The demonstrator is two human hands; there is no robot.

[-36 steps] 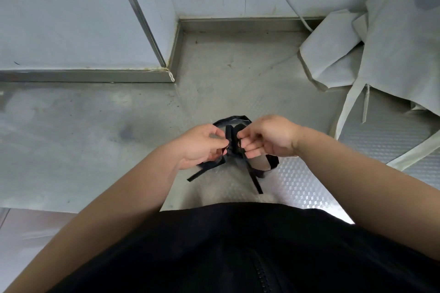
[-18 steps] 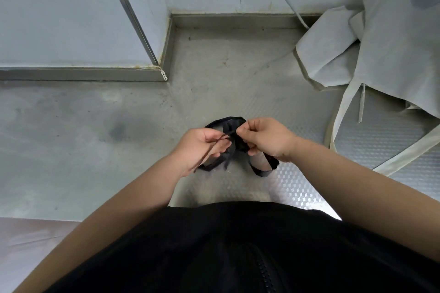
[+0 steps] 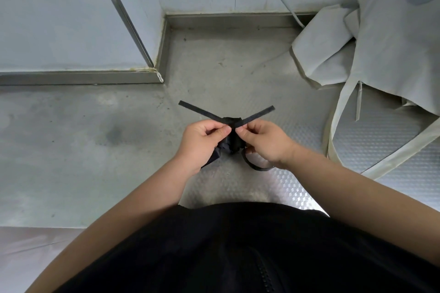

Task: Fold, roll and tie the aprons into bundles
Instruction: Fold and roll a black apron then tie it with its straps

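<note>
Just above the centre of the view, both hands work close together on a small black apron bundle [image 3: 232,143], held over the steel tabletop [image 3: 71,150]. The left hand [image 3: 202,140] pinches one black tie between thumb and forefinger, and that tie's free end [image 3: 197,110] sticks out toward ten o'clock. The right hand [image 3: 264,143] pinches the other tie the same way, its end [image 3: 259,113] pointing toward two o'clock. The two ties cross on top of the bundle, between the thumbs. A loose black loop [image 3: 256,167] hangs below the right hand at about five o'clock of the bundle. Well apart, at two o'clock of the view, a heap of white aprons [image 3: 385,43] lies with its long ties [image 3: 338,112] trailing down.
</note>
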